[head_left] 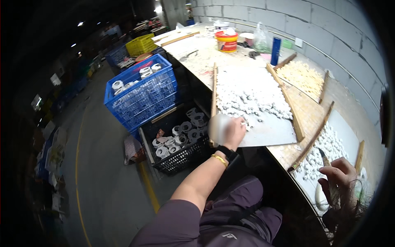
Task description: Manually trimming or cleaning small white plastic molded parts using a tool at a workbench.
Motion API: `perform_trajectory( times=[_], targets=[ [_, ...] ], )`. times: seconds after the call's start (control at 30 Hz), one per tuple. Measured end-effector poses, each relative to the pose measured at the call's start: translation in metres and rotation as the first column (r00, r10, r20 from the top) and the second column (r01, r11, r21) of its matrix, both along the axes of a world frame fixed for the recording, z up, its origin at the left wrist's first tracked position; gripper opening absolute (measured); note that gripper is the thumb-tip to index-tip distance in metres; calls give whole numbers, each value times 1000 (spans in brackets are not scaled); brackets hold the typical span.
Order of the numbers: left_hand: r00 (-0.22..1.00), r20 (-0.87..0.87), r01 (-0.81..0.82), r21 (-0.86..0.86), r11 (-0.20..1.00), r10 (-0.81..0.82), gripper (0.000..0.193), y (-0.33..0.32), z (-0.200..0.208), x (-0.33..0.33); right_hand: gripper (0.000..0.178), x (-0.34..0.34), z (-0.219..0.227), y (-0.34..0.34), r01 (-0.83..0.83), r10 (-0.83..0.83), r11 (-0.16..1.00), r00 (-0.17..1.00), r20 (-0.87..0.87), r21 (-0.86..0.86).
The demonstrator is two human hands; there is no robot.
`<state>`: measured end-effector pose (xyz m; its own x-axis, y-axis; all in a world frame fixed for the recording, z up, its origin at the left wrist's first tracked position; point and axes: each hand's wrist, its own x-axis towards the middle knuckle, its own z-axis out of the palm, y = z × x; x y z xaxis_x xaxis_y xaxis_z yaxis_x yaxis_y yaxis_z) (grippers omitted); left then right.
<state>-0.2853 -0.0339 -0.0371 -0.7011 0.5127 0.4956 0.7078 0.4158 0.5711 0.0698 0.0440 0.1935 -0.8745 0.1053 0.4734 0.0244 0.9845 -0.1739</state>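
Fingers of the left hand [235,133] are bent at the near left part of a board [267,133], their tips at the edge of the white pieces [251,101]; whether they are clamped on one I cannot tell. Those pieces spread ahead of these fingers, up the board, whose long axis runs away from them. A left strip [214,92] and a right strip [286,105] of wood edge the board, the left one just beside the hand. Right of the fingertips lies bare grey board, open as far as the right strip and the near edge. Left of the hand, past the tabletop [205,49] edge and lower down, sits a black crate [181,154] of rings [181,139]. Fingers of the right hand [342,181] are curled, with a gap between thumb and forefinger; a stick [324,158] meets them, pointing up and slightly left, but whether they grip it I cannot tell. Around its tip, ahead and left of those fingers, lies a second pile [330,142] of white pieces, with a strip [316,136] along its left side.
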Motion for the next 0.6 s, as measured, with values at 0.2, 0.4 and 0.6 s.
perform_trajectory(
  times=[0.2,0.4,0.6],
  targets=[
    [33,695,-97,717,690,-718,20,-39,51,52,23,39,-38,-47,122,-145,937,988,-48,-327],
    [-302,591,-49,774,632,-747,26,-30,49,109,25,40,-76,-70,176,-263,850,958,-112,-496],
    [-360,628,100,761,641,-690,28,-23,55,161,26,61,-102,-67,302,-465,790,862,-201,-533]
  ],
)
